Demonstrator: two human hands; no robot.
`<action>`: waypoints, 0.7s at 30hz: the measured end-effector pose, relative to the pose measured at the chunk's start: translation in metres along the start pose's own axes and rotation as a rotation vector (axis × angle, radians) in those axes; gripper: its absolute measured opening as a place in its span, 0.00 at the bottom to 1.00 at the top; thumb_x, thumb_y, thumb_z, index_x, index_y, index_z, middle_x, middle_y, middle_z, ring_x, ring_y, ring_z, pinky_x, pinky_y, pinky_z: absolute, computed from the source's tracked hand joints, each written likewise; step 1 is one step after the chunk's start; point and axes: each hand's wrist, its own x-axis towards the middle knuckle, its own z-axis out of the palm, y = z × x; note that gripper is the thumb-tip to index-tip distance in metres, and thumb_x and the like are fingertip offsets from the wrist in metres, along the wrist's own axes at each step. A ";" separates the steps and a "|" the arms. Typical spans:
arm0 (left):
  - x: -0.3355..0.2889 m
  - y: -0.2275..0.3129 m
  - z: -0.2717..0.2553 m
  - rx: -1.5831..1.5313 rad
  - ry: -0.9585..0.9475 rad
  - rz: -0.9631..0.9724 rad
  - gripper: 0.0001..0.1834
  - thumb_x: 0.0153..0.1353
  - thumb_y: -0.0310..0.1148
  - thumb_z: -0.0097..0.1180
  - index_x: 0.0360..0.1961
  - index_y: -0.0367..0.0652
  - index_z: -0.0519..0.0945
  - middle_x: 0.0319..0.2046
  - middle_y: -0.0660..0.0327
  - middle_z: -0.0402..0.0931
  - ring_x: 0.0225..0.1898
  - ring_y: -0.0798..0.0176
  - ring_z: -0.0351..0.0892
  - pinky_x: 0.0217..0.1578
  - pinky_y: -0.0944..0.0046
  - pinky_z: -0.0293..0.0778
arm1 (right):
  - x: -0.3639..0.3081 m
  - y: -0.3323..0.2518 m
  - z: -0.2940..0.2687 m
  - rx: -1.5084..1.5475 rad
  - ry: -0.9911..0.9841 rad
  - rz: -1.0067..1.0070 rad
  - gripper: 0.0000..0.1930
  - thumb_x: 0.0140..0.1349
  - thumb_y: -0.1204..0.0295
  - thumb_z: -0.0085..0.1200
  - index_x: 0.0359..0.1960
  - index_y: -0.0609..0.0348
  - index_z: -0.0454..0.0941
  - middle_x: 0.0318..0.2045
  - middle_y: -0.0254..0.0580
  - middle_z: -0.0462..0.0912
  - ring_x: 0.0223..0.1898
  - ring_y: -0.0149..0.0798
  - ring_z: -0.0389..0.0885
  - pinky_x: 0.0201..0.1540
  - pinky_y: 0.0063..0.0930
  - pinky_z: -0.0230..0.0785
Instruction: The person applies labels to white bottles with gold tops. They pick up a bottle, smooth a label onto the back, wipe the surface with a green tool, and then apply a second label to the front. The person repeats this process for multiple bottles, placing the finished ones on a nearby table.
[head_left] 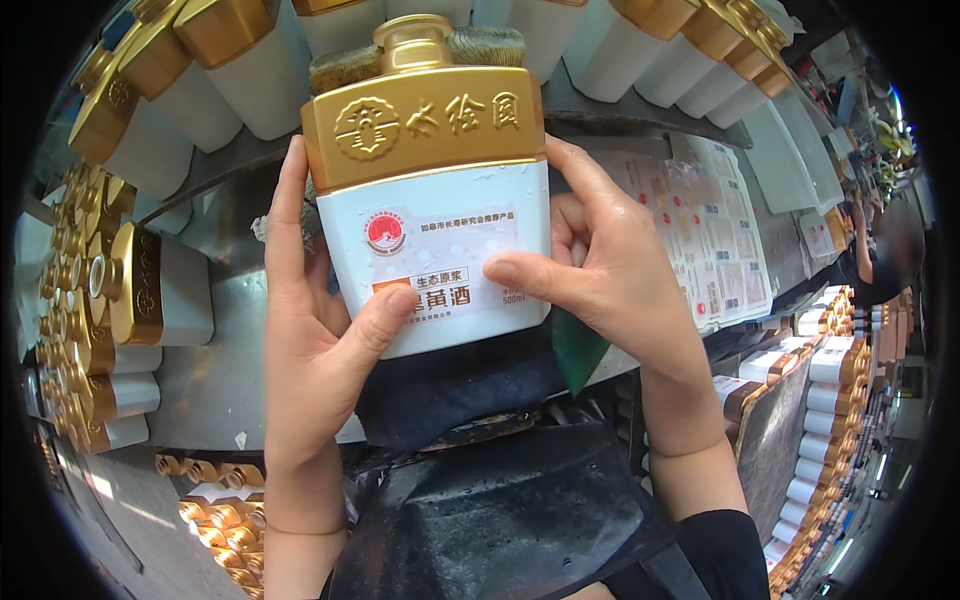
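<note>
White and gold fill the grasp of two bare hands: the left hand (315, 320) and the right hand (600, 255) clasp a bottle (425, 125) by its sides, thumbs on its printed label (450, 232). It is held near a dark apron (510, 510), above a grey table (235, 240). Rightward lie label sheets (705, 200); leftward, gold-topped bottles (165, 285) cluster; beyond, a similar row (255, 85) spreads across.
</note>
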 end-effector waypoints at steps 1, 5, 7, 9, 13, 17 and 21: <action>0.000 0.001 0.002 0.049 0.008 -0.009 0.50 0.56 0.31 0.64 0.74 0.41 0.47 0.69 0.52 0.55 0.67 0.55 0.60 0.66 0.56 0.57 | 0.000 0.001 0.001 -0.024 0.016 -0.007 0.40 0.52 0.67 0.69 0.65 0.68 0.63 0.20 0.29 0.74 0.22 0.18 0.67 0.25 0.14 0.56; -0.001 0.002 0.004 0.067 0.019 -0.016 0.50 0.55 0.31 0.64 0.73 0.41 0.47 0.68 0.52 0.56 0.67 0.56 0.61 0.66 0.57 0.57 | 0.002 0.001 0.001 -0.019 0.025 -0.003 0.40 0.52 0.67 0.69 0.64 0.69 0.63 0.21 0.29 0.74 0.22 0.18 0.66 0.25 0.14 0.56; 0.000 0.000 0.003 0.063 0.022 -0.007 0.50 0.55 0.30 0.64 0.74 0.41 0.47 0.68 0.51 0.57 0.67 0.56 0.61 0.66 0.57 0.57 | 0.002 0.000 0.000 -0.042 0.018 -0.003 0.40 0.52 0.67 0.69 0.64 0.69 0.63 0.21 0.29 0.74 0.23 0.18 0.65 0.26 0.14 0.57; 0.000 0.001 0.002 0.008 0.014 -0.027 0.51 0.54 0.30 0.64 0.74 0.41 0.47 0.68 0.51 0.57 0.67 0.56 0.61 0.66 0.57 0.57 | 0.000 0.000 0.001 -0.035 0.009 0.023 0.40 0.51 0.66 0.69 0.64 0.69 0.63 0.22 0.29 0.75 0.23 0.18 0.65 0.26 0.14 0.57; 0.001 -0.003 -0.001 -0.022 -0.014 0.009 0.51 0.54 0.29 0.64 0.74 0.41 0.46 0.67 0.49 0.58 0.67 0.55 0.61 0.66 0.56 0.58 | 0.000 -0.002 0.001 -0.038 0.005 0.044 0.41 0.50 0.66 0.70 0.64 0.70 0.62 0.24 0.29 0.76 0.24 0.18 0.65 0.26 0.13 0.57; 0.001 0.000 -0.002 -0.031 -0.017 -0.015 0.51 0.54 0.29 0.64 0.74 0.41 0.46 0.68 0.49 0.57 0.67 0.53 0.61 0.66 0.56 0.58 | 0.000 -0.005 0.001 -0.028 -0.002 0.060 0.42 0.50 0.66 0.71 0.64 0.70 0.63 0.25 0.30 0.77 0.24 0.18 0.65 0.26 0.12 0.57; 0.001 -0.002 -0.005 0.005 -0.023 0.000 0.51 0.54 0.30 0.64 0.74 0.40 0.46 0.68 0.48 0.56 0.68 0.53 0.60 0.66 0.55 0.57 | -0.001 -0.005 0.003 -0.003 0.004 0.059 0.42 0.49 0.66 0.71 0.64 0.70 0.62 0.26 0.30 0.77 0.24 0.17 0.65 0.26 0.11 0.57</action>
